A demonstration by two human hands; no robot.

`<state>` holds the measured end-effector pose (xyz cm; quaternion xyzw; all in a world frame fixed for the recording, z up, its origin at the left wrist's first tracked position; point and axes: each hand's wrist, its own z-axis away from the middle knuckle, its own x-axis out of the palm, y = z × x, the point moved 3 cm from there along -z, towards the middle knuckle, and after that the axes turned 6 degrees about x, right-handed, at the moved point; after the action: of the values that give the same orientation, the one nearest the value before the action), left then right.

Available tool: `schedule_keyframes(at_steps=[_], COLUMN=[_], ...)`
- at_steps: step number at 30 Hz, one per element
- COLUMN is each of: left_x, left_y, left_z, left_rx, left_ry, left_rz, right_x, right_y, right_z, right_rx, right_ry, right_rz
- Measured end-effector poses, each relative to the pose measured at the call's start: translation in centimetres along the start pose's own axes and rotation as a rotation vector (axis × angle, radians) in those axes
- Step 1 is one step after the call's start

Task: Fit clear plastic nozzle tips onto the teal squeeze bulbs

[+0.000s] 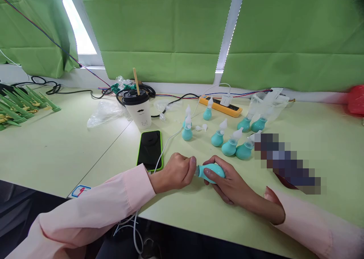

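Observation:
My right hand (229, 181) is wrapped round the teal bulb of a nasal aspirator (214, 171), held on its side just above the table. Its clear neck points left into my left hand (178, 171), which is closed in a fist around the tip. The fingers hide the nozzle end. Beyond my hands stand several more teal aspirators with clear pointed nozzles, among them one bulb (187, 133) at the middle and another (229, 147) to the right. Small loose white tips (201, 127) lie between them.
A phone (149, 149) with a white cable lies by my left wrist, below a lidded paper cup (139, 109). An orange power strip (220, 106), a plastic bag (270, 103) and cables line the back. Green stalk-like pieces (25, 105) lie far left. A blurred-out object (284, 164) is at right.

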<state>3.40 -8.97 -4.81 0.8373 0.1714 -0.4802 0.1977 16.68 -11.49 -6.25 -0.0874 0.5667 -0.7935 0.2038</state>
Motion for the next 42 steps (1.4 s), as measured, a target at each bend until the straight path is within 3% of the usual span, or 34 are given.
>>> schedule_keyframes(at_steps=[10,15,18,20,23,26,29,35,38,40,42], left_x=[0.4,0.3,-0.2,-0.4,-0.5,-0.2,-0.2,-0.8,-0.7,0.2,1.5], left_y=[0.1,0.0,0.0,-0.2,-0.7,-1.1,-0.8,-0.5,-2.0,-2.9,-4.3], left_z=[0.0,-0.1,-0.4,-0.4,-0.3,0.0,-0.1,-2.0,-4.2,-6.0,-7.5], left_rx=[0.199,0.124,-0.013,-0.139,-0.362,-0.475,-0.45,-0.232,-0.177,-0.038,-0.044], left_ry=[0.059,-0.013,-0.045,-0.008,0.16,0.351,0.404,0.214,0.226,0.137,0.035], left_rz=[-0.115,-0.031,0.158,0.315,0.493,0.614,0.694,0.805,0.491,0.169,-0.093], right_x=[0.4,0.5,0.4,0.1,-0.4,-0.8,-1.0,-1.4,-2.0,-2.2,-2.4], right_y=[-0.5,-0.5,-0.3,-0.3,-0.7,-1.3,-1.7,-0.8,-0.2,0.1,0.3], right_z=[0.4,0.3,-0.1,-0.4,-0.5,-0.5,-0.6,-0.4,0.3,0.7,1.1], right_rx=[0.294,0.346,0.28,0.197,0.066,-0.046,-0.207,-0.355,-0.414,-0.466,-0.517], right_ry=[-0.072,-0.106,-0.146,-0.156,-0.14,-0.115,-0.063,0.091,0.163,0.181,0.177], right_rz=[-0.129,-0.228,-0.244,-0.214,-0.113,0.063,0.267,0.54,0.631,0.681,0.723])
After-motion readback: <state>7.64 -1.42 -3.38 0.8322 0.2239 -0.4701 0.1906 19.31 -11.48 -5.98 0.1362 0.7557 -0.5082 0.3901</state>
